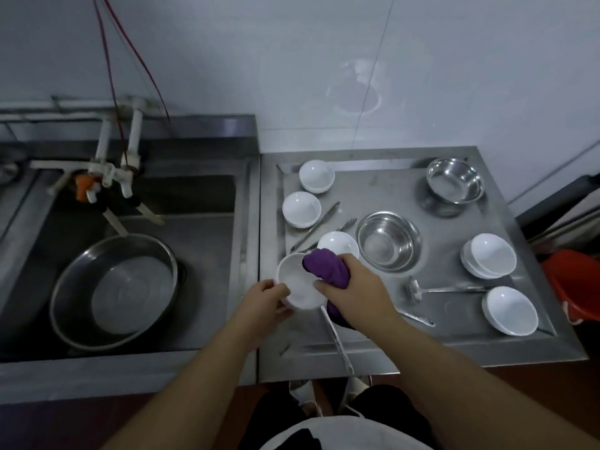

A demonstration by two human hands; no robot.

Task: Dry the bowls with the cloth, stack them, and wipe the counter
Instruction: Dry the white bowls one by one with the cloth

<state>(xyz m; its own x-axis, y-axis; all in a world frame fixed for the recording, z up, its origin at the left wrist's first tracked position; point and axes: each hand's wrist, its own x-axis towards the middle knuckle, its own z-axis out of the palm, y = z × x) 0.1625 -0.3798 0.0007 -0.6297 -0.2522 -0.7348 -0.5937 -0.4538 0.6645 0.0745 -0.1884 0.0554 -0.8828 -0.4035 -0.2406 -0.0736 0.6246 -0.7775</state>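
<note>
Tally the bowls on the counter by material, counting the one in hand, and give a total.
White bowls: 6 visible, counting the held one and the stack as one, since its layers are unclear.
Steel bowls: 2.
Total: 8

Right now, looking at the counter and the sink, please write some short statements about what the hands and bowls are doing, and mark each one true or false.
1. The right hand grips a purple cloth. True.
2. The left hand holds a steel bowl. False: it holds a white bowl.
3. A big metal basin sits in the sink. True.
4. All white bowls are stacked in one pile. False: most stand apart on the counter; only a small stack is at the right.
5. The ladle lies in the sink. False: it lies on the counter.
</note>
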